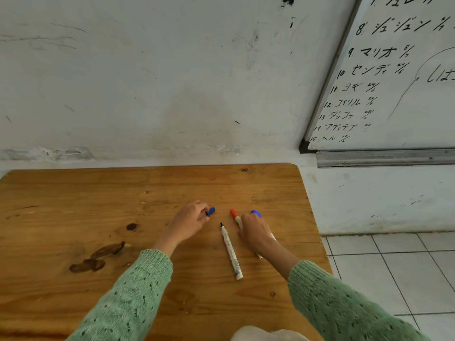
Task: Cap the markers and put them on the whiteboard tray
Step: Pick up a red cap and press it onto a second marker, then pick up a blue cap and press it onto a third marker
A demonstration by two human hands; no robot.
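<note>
Right now I see both hands low over the wooden table [73, 193], which is pushed up against a scuffed white wall [147, 82]. My left hand [189, 221] pinches a blue cap [210, 211] between thumb and fingertips, its open end facing the hand. My right hand [253, 233] is curled down over two markers lying side by side: the red marker [235, 217] shows its red end and a bit of white barrel just ahead of the knuckles, and the blue marker [256, 213] shows only a blue end past the fingers, with what may be its tail poking out under the wrist. I cannot tell whether the fingers are actually clamped on either of them or merely resting on top. Between the hands, touching neither, the black marker [231, 252] lies uncapped on the wood, its dark tip pointing away from me. Dark stains [98, 257] mark the tabletop to the left, well apart from the work. Off to the right, beyond the table's corner, the whiteboard [394, 82] hangs on the wall covered in handwriting, and its metal whiteboard tray [384, 158] runs along the bottom edge. White floor tiles [394, 267] show below it, and green knitted sleeves [128, 296] cover both forearms.
</note>
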